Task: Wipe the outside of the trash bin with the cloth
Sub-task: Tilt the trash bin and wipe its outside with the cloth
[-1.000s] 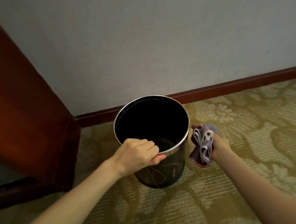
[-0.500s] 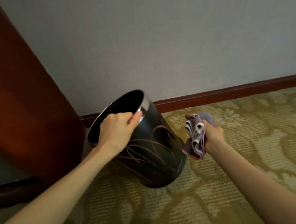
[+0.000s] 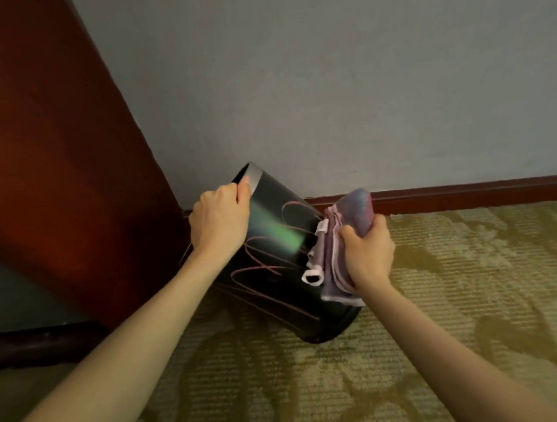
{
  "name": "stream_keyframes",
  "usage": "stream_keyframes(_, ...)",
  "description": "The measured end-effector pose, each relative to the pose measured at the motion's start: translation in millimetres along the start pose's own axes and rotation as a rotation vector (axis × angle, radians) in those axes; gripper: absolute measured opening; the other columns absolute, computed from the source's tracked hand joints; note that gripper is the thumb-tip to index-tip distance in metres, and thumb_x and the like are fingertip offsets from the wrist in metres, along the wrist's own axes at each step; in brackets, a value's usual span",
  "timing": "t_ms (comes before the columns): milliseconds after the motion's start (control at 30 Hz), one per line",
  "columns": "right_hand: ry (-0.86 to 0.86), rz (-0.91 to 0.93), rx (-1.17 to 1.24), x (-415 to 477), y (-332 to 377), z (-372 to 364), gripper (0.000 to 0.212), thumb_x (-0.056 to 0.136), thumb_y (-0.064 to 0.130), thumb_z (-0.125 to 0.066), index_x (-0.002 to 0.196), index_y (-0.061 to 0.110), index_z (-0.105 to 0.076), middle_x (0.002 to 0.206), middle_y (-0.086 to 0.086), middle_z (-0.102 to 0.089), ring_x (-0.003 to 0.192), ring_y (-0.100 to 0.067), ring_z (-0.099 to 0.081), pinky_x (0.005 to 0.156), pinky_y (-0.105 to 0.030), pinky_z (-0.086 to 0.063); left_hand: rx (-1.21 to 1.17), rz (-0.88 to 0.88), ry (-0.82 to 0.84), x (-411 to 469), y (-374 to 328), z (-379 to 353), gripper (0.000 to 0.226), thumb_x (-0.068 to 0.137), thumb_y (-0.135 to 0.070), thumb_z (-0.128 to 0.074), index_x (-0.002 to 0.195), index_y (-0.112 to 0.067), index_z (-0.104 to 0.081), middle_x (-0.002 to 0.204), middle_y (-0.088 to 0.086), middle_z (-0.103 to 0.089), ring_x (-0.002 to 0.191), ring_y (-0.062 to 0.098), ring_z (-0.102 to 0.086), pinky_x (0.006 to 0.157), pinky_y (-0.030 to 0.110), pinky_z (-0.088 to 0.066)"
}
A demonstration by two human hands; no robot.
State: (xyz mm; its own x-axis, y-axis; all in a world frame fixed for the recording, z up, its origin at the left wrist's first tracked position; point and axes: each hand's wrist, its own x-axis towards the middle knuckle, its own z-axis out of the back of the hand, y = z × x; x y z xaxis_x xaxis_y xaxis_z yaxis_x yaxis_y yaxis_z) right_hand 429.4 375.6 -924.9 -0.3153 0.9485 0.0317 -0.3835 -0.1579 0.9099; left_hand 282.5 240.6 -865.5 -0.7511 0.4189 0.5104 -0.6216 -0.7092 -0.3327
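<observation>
A black round trash bin (image 3: 274, 275) with thin pink line marks and a silver rim leans far to the left, its base edge on the carpet. My left hand (image 3: 219, 220) grips the rim at the top, thumb on the silver band. My right hand (image 3: 368, 254) holds a folded purple cloth (image 3: 337, 249) with white edging and presses it against the bin's right side. The bin's opening faces away to the left and is hidden.
A dark red wooden panel (image 3: 58, 157) stands close on the left, right behind the tilted bin. A grey wall (image 3: 328, 79) with a dark red baseboard (image 3: 463, 194) runs behind. Patterned beige-green carpet (image 3: 438, 331) spreads to the right and front.
The bin went from upright to tilted far left under my left hand. My right hand brought the cloth from beside the bin onto its right side.
</observation>
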Motion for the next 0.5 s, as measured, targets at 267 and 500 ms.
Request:
stream_keyframes(267,-0.021,0.370,-0.211,-28.8,4.0,-25.3,0.034,0.090,0.037,-0.054,0.113,0.014,-0.044,0.112,-0.007,-0.056,0.086,-0.031,-0.060,0.060,-0.030,-0.031,-0.004,0.024,-0.045,11.0,23.3,-1.3,0.055,0.095,-0.043,-0.033,0.075,-0.001,-0.064,0.077,0.029,-0.064,0.076,0.047,-0.059,0.064,0.046,-0.046)
stream_keyframes(500,0.104,0.208,-0.438,38.0,9.7,-28.0,0.036,0.088,0.040,-0.055,0.108,0.012,-0.047,0.111,-0.016,-0.059,0.096,-0.041,-0.058,0.069,-0.040,-0.036,-0.123,-0.012,-0.022,0.2,32.2,3.6,0.049,0.090,-0.043,-0.045,0.052,-0.014,-0.045,0.050,0.015,-0.050,0.052,0.039,-0.053,0.048,0.035,-0.036)
